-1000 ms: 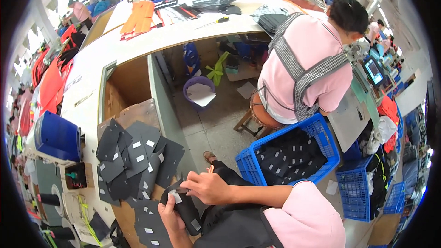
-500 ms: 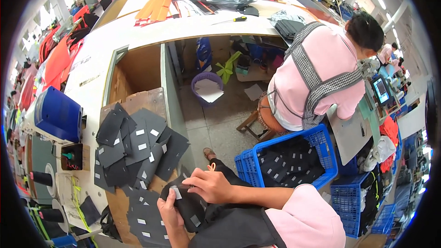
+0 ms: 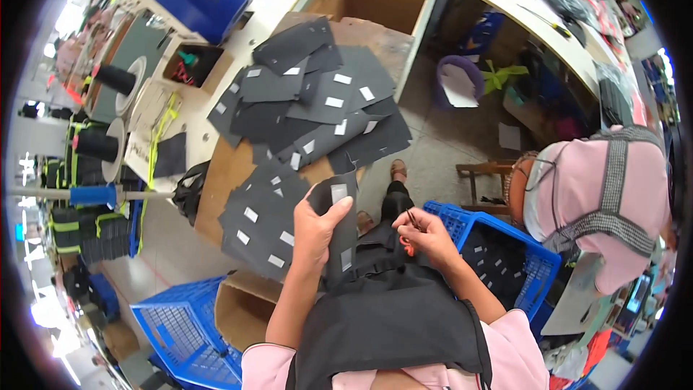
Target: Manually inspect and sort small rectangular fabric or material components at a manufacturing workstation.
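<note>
My left hand (image 3: 315,230) grips a dark fabric piece (image 3: 346,235) with its thumb on top, close to a pale patch. A second pale patch shows lower on that piece. In my right hand (image 3: 433,238) is a small pair of scissors with orange handles (image 3: 407,247); its dark tips point up and to the left, apart from the fabric. Beyond my left hand, a heap of dark fabric pieces (image 3: 260,119) with pale patches overlaps on a wooden surface (image 3: 219,198). More such pieces (image 3: 253,202) spread beside my left forearm.
A blue crate (image 3: 538,282) of patched dark pieces stands right of my lap. At lower left are another blue crate (image 3: 170,318) and a cardboard box (image 3: 245,310). A co-worker in pink (image 3: 585,188) sits at right. A purple bin (image 3: 446,97) stands under the table.
The view has swung left and down. My right hand has drawn away from the fabric to the right, still with the scissors; my left hand keeps hold of the piece.
</note>
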